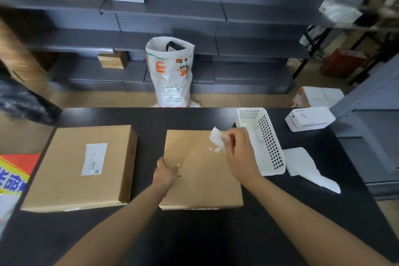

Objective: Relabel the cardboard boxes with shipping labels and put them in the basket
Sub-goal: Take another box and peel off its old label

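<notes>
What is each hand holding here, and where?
Right hand: crumpled label scrap, pinched at its edge. Left hand: steadies the middle cardboard box by its left edge.

Both forearms bare to frame edge; left hand (166, 171), right hand (238, 153) ungloved, no sleeves visible.
</notes>
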{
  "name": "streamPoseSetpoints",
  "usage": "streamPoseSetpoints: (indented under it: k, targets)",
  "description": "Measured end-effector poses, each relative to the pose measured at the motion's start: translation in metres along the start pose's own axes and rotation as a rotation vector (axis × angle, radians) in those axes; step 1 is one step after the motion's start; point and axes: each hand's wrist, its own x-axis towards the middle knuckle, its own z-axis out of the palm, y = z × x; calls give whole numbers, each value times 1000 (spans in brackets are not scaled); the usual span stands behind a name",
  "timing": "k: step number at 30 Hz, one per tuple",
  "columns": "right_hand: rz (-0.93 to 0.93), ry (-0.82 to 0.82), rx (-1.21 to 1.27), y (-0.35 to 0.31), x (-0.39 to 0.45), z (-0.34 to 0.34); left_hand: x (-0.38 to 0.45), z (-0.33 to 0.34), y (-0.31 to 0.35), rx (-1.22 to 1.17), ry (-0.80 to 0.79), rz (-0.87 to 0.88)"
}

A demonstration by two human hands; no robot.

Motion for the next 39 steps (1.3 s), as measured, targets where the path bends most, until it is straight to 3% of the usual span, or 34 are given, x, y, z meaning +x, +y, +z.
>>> streamPoseSetpoints:
  k: [5,10,22,27,36,39]
  targets:
    - [361,180,-47,43,-3,-25,4,-2,-1,10,-33,-10]
    - [686,140,-111,93,-13,-54,3,-2,-3,34,-31,2]
    - [517,-542,-525,166,20,-42,9,5,-10,99,14,2]
    - [496,-614,-609,174,26,-36,11,6,-13,54,32,-20]
    - [599,-795,-442,168,35,-46,10,6,-9,16,8,-52]
    - [571,-738,-505,161,33,-45,8,6,-7,28,9,-42]
